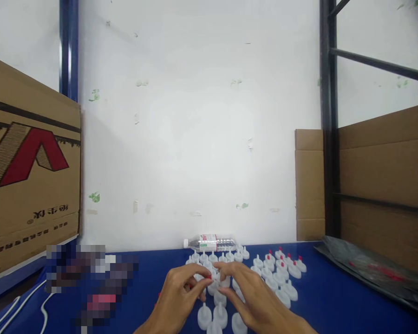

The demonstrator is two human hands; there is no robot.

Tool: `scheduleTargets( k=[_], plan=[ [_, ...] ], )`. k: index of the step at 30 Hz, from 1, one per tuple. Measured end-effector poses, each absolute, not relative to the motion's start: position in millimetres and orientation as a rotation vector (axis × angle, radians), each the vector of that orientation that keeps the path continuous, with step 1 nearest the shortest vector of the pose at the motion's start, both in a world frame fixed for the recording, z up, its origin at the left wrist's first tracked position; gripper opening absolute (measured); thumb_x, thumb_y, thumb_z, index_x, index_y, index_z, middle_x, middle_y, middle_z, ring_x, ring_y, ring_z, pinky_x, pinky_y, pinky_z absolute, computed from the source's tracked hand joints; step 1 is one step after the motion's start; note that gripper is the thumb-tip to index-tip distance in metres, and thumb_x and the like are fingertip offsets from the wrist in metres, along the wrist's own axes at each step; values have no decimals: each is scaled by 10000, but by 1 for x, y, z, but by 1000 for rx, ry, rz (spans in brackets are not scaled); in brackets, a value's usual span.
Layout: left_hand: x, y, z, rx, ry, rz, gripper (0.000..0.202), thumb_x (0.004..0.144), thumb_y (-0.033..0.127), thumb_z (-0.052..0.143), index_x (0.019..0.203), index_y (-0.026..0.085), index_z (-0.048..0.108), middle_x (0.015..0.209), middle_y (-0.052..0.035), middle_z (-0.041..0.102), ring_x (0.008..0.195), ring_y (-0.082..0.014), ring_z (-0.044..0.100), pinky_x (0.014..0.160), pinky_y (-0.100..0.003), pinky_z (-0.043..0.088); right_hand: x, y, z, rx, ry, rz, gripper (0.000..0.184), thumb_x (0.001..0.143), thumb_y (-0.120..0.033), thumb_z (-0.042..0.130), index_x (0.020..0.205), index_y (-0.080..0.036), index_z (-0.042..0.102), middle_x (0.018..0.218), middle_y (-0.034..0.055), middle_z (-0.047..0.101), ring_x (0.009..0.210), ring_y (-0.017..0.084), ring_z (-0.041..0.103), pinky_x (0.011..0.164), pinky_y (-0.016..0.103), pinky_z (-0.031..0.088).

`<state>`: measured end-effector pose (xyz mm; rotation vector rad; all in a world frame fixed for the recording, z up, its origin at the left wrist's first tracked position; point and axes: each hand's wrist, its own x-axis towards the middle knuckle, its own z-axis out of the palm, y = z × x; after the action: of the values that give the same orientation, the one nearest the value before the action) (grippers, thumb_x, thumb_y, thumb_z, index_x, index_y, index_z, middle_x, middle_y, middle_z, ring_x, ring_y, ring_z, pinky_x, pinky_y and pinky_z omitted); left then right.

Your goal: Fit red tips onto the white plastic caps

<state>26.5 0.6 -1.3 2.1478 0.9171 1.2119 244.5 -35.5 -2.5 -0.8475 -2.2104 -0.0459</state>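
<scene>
My left hand [177, 293] is closed, with a small red tip cap [209, 277] pinched between thumb and forefinger. Just right of it, my right hand [252, 294] curves its thumb and forefinger around a white spout cap [225, 281]; the fingers partly hide the contact. Several more white spout caps stand upright around both hands, such as one in front [204, 317]. To the right is another group of white spout caps [283, 298], some with red tips [300, 258] on their spouts. A bit of red shows beneath my left hand.
A clear labelled plastic bottle [209, 243] lies against the white wall behind the caps. A large cardboard box [31, 185] stands left, with white cables [21, 304] below it. Dark plastic bags [372, 269] lie at the right edge of the blue table [153, 264].
</scene>
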Motion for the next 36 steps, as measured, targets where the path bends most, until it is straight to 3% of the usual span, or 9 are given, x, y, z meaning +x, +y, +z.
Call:
scheduleTargets(
  k=[3,8,26,36],
  plan=[
    [28,-4,1,2162,907,1206,211,904,380,648,859,192,733,615,5,707,535,-145,683,536,-195,472,247,-34,-5,-863,-2203,-45,128,996,-197,534,1111,-242,500,1253,96,678,1217,215,624,1002,350,518],
    [32,-8,-2,2252,892,1191,152,904,305,666,832,199,747,756,3,750,528,-106,663,523,-183,432,248,-33,-7,-817,-2234,-28,104,993,-196,548,1072,-249,505,1217,77,689,1212,200,625,992,325,517],
    [26,-1,-13,2498,946,1239,115,982,269,593,929,264,695,875,52,725,602,-98,618,629,-198,446,246,-36,-6,-849,-2231,-18,149,966,-121,519,1048,-243,493,1199,77,682,1208,203,616,993,336,502],
    [25,1,-11,2550,913,1256,110,983,252,592,957,250,699,880,21,739,701,-134,671,651,-199,455,243,-39,-2,-773,-2242,5,168,972,-108,506,1041,-256,465,1184,64,673,1187,195,618,977,320,504]
  ],
)
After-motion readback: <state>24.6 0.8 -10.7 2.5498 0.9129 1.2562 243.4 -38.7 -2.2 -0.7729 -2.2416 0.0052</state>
